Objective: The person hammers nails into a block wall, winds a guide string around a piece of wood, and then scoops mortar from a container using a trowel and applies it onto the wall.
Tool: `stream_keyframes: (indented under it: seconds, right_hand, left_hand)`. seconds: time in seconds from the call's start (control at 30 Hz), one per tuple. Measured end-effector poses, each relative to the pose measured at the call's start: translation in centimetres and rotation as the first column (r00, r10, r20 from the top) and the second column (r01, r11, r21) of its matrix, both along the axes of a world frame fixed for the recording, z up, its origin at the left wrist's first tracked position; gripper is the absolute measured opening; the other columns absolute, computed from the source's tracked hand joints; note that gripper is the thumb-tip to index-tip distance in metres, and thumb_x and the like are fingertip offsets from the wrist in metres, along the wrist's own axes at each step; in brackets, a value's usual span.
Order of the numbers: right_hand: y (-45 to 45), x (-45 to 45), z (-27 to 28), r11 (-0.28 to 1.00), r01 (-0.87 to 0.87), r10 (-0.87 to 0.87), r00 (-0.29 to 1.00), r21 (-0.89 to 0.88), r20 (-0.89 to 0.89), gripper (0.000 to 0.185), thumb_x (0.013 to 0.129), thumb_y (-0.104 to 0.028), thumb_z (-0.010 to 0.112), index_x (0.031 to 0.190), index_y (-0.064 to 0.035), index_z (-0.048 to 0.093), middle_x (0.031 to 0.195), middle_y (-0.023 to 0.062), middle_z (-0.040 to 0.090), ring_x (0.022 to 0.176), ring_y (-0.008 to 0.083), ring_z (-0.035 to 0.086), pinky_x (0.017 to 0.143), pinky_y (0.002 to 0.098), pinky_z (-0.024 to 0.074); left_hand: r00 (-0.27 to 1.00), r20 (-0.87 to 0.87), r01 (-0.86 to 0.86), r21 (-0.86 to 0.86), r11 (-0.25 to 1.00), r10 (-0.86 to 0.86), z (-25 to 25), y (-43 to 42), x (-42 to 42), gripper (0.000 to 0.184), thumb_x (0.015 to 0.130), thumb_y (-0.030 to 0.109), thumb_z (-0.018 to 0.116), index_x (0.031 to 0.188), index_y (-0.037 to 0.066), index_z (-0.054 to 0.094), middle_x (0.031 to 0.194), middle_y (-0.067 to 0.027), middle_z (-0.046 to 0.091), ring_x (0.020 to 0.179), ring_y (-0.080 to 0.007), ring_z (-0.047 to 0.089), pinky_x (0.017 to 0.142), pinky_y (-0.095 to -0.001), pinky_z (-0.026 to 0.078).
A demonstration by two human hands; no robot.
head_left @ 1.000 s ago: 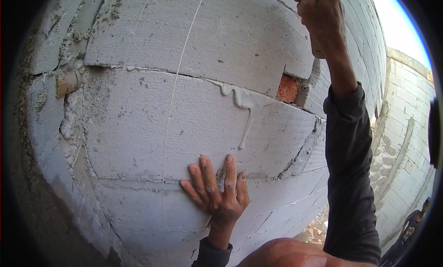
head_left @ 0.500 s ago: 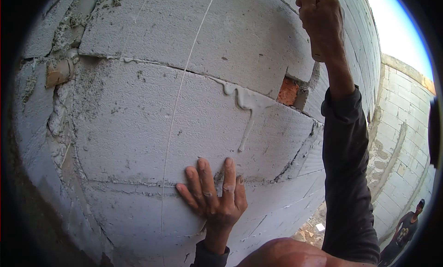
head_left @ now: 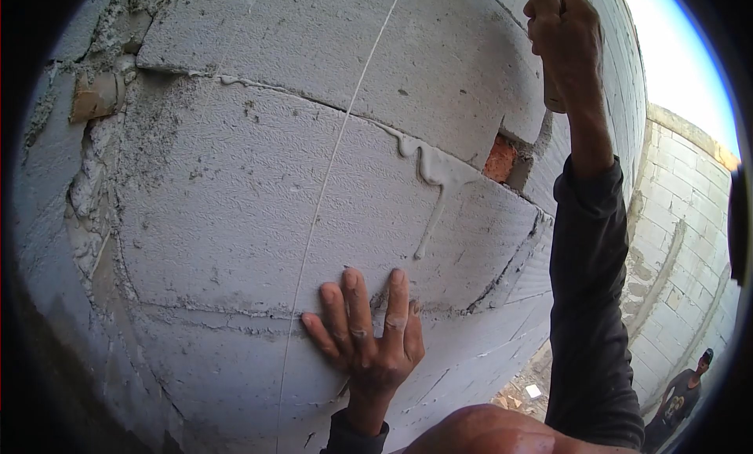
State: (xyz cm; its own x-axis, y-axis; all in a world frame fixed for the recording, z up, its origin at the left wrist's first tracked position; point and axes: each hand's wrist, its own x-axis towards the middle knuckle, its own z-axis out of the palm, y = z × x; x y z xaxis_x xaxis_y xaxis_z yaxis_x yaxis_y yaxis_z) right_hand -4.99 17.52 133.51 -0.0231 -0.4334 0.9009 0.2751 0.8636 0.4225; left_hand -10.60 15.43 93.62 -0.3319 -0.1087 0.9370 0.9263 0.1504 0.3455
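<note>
My left hand (head_left: 372,336) lies on the wall of pale grey blocks (head_left: 235,187), fingers spread upward across a horizontal joint. A thin white string (head_left: 333,152) runs down the wall just left of it. High at the upper right, my right hand (head_left: 569,50) is wrapped round a tool handle (head_left: 554,97), whose butt shows below the fist. The tool's working end is out of view. Wet mortar (head_left: 443,172) has oozed from the joint above my left hand and dripped down the block face.
A piece of red brick (head_left: 500,157) sits in a gap between blocks. At the left, a broken brown pipe-like stub (head_left: 96,97) protrudes beside rough mortar. Another block wall (head_left: 682,219) stands at the right, where a person (head_left: 681,403) in a dark shirt and cap stands below.
The view has shifted slightly, so the upper wall and string appear further right. My right hand, still gripping the handle, appears further right and a little lower. My left hand stays on the wall.
</note>
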Motion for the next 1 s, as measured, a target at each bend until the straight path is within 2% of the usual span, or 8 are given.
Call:
stream_keyframes:
  seconds: [0.33, 0.43, 0.5, 0.63, 0.7, 0.73, 0.8, 1.0]
  right_hand:
    - [-1.2, -0.1, -1.2, 0.998, -0.007, 0.007, 1.0, -0.057, 0.01, 0.045, 0.106, -0.027, 0.055, 0.144, -0.0026, 0.059, 0.073, 0.0029, 0.059, 0.053, 0.0094, 0.051, 0.045, 0.0289, 0.0421]
    - [-1.2, 0.1, -1.0, 0.998, -0.026, 0.028, 0.999, -0.056, 0.042, 0.045, 0.106, -0.025, 0.056, 0.144, -0.0009, 0.058, 0.076, 0.0045, 0.062, 0.057, 0.0117, 0.056, 0.05, 0.0307, 0.0456]
    - [-0.5, -0.1, 0.5, 0.99, 0.086, -0.085, 0.996, 0.109, -0.01, 0.044, 0.105, -0.021, 0.057, 0.142, 0.0009, 0.059, 0.079, 0.007, 0.065, 0.065, 0.0146, 0.061, 0.057, 0.0336, 0.0496]
    - [-0.5, 0.1, 0.9, 0.991, 0.103, -0.103, 0.995, 0.091, -0.002, 0.041, 0.104, -0.017, 0.056, 0.14, 0.0022, 0.06, 0.084, 0.009, 0.068, 0.071, 0.0172, 0.063, 0.064, 0.0358, 0.0518]
    - [0.3, -0.2, 1.5, 0.938, 0.126, -0.099, 0.99, 0.323, -0.098, 0.038, 0.104, -0.015, 0.055, 0.137, 0.0031, 0.062, 0.085, 0.0098, 0.068, 0.069, 0.0184, 0.062, 0.064, 0.0359, 0.0518]
    - [0.6, 0.1, 1.8, 0.938, 0.125, -0.098, 0.99, 0.322, -0.097, 0.038, 0.104, -0.015, 0.055, 0.137, 0.0031, 0.062, 0.085, 0.0098, 0.068, 0.069, 0.0184, 0.062, 0.064, 0.0359, 0.0518]
    - [-1.1, 0.3, 1.1, 0.98, 0.164, -0.165, 0.986, 0.113, -0.007, 0.038, 0.104, -0.015, 0.054, 0.136, 0.0042, 0.062, 0.085, 0.0105, 0.068, 0.069, 0.019, 0.063, 0.065, 0.0361, 0.0523]
    - [0.1, 0.0, 1.6, 0.977, 0.105, -0.104, 0.995, 0.185, -0.015, 0.039, 0.102, -0.014, 0.056, 0.137, 0.0028, 0.062, 0.085, 0.012, 0.069, 0.07, 0.0187, 0.063, 0.065, 0.0366, 0.0518]
  left_hand:
    - [1.0, -0.006, -0.007, 0.004, 1.0, 0.007, 0.0, 0.0, 0.0, 0.048, 0.103, 0.041, 0.057, 0.145, 0.019, 0.063, 0.16, -0.032, 0.039, 0.157, -0.0494, 0.021, 0.126, -0.0679, -0.001]
    - [1.0, -0.005, -0.009, 0.0, 1.0, 0.009, 0.0, 0.0, 0.0, 0.048, 0.103, 0.041, 0.057, 0.145, 0.019, 0.063, 0.16, -0.0319, 0.039, 0.157, -0.0493, 0.021, 0.126, -0.068, 0.0]
    - [1.0, -0.007, -0.008, 0.001, 1.0, 0.008, 0.0, 0.0, 0.0, 0.048, 0.103, 0.041, 0.057, 0.145, 0.019, 0.063, 0.16, -0.0319, 0.039, 0.157, -0.0492, 0.021, 0.126, -0.0681, -0.001]
    - [1.0, -0.016, -0.017, 0.01, 1.0, 0.017, 0.1, 0.0, -0.1, 0.047, 0.101, 0.04, 0.059, 0.143, 0.018, 0.064, 0.16, -0.0316, 0.039, 0.158, -0.0488, 0.02, 0.126, -0.0685, -0.001]
    - [1.0, -0.014, -0.015, 0.015, 1.0, 0.015, 0.0, 0.0, -0.1, 0.047, 0.101, 0.04, 0.059, 0.143, 0.018, 0.064, 0.16, -0.0315, 0.039, 0.158, -0.0487, 0.02, 0.126, -0.0686, -0.001]
    - [1.0, -0.012, -0.014, 0.011, 1.0, 0.014, 0.0, 0.0, -0.1, 0.047, 0.101, 0.04, 0.059, 0.143, 0.018, 0.064, 0.16, -0.0314, 0.039, 0.158, -0.0487, 0.02, 0.126, -0.0685, -0.001]
    - [1.0, -0.014, -0.011, 0.007, 1.0, 0.011, 0.0, 0.0, -0.1, 0.047, 0.101, 0.04, 0.059, 0.143, 0.018, 0.064, 0.16, -0.0312, 0.039, 0.158, -0.0486, 0.02, 0.126, -0.0685, -0.001]
    - [1.0, -0.005, -0.008, 0.005, 1.0, 0.008, 0.0, 0.0, 0.0, 0.048, 0.101, 0.04, 0.059, 0.144, 0.019, 0.064, 0.16, -0.0313, 0.04, 0.157, -0.0488, 0.021, 0.126, -0.0681, 0.0]
